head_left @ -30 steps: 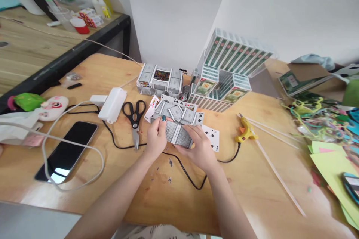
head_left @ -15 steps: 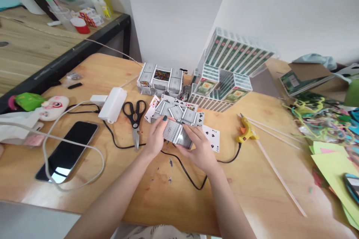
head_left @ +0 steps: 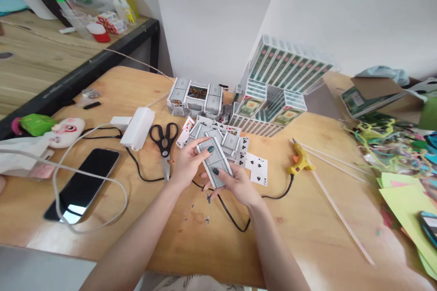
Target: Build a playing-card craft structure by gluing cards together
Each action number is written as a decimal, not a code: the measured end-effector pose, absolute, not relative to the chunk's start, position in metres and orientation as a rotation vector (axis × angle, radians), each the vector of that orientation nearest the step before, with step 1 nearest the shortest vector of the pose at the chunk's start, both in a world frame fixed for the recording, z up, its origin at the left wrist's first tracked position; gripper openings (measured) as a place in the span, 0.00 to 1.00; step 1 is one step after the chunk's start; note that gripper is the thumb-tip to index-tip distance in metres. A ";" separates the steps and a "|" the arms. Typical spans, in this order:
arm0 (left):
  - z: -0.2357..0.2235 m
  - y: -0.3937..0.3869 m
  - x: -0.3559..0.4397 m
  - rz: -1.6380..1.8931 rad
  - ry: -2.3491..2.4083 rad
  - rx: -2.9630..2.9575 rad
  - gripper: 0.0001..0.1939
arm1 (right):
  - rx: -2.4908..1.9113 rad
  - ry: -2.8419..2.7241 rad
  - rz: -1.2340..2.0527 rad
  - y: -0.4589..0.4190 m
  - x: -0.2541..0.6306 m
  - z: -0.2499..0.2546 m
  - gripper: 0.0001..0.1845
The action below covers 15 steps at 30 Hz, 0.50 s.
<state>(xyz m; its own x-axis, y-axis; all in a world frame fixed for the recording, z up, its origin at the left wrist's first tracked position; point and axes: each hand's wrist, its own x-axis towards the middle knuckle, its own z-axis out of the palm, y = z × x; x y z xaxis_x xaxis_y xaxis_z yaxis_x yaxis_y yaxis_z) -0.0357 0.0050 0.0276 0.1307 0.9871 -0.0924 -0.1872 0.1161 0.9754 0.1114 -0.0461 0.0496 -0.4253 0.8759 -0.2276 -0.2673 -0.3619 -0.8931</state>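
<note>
Between both hands I hold a playing card (head_left: 214,160), its grey patterned back facing up and its long side tilted. My left hand (head_left: 187,161) grips its upper left edge, thumb on top. My right hand (head_left: 238,184) pinches the lower right part, thumb across the back and fingers underneath. Whether it is one card or several stacked, I cannot tell. Just behind lie folded grey card pieces (head_left: 231,142) on top of face-up cards. A three of spades (head_left: 258,168) lies to the right. Farther back stands a box shape built of cards (head_left: 195,97).
Black-handled scissors (head_left: 165,148) lie left of my hands, near a white adapter (head_left: 137,128) and a phone (head_left: 82,185) under a cable. Stacked card boxes (head_left: 290,63) stand at the back. A yellow glue gun (head_left: 302,158) with its cord and glue sticks (head_left: 343,218) lies right.
The card in my hands has turned to a steeper slant and now shows its whole patterned back. My left hand has shifted slightly left, and my right hand's fingers have moved beneath the card.
</note>
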 end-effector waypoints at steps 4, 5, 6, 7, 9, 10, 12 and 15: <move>0.035 0.008 -0.042 1.011 1.070 1.197 0.21 | -1.035 -1.062 1.882 -0.046 0.119 0.046 0.18; 0.037 0.009 -0.045 0.955 1.077 1.265 0.20 | -1.073 -1.070 1.876 -0.045 0.121 0.045 0.18; 0.040 0.009 -0.047 0.890 1.074 1.324 0.19 | -1.114 -1.072 1.852 -0.045 0.124 0.044 0.18; 0.042 0.009 -0.049 0.840 1.074 1.370 0.18 | -1.158 -1.068 1.802 -0.044 0.126 0.044 0.18; 0.044 0.009 -0.050 0.781 1.071 1.424 0.16 | -1.241 -1.040 1.635 -0.041 0.130 0.041 0.16; 0.044 0.008 -0.050 0.774 1.068 1.436 0.15 | -1.272 -1.026 1.540 -0.040 0.131 0.040 0.15; 0.043 0.006 -0.045 0.772 1.047 1.422 0.14 | -1.308 -1.010 1.397 -0.037 0.131 0.038 0.15; 0.040 0.001 -0.037 0.750 0.994 1.258 0.13 | -1.319 -1.036 1.314 -0.036 0.129 0.035 0.16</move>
<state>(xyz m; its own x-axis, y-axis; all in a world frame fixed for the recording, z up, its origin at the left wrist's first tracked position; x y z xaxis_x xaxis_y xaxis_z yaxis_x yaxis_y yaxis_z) -0.0372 0.0014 0.0404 0.4071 0.8934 -0.1900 0.0632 0.1800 0.9816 0.1287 -0.0356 0.0352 0.0555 0.9834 -0.1729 -0.0616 -0.1694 -0.9836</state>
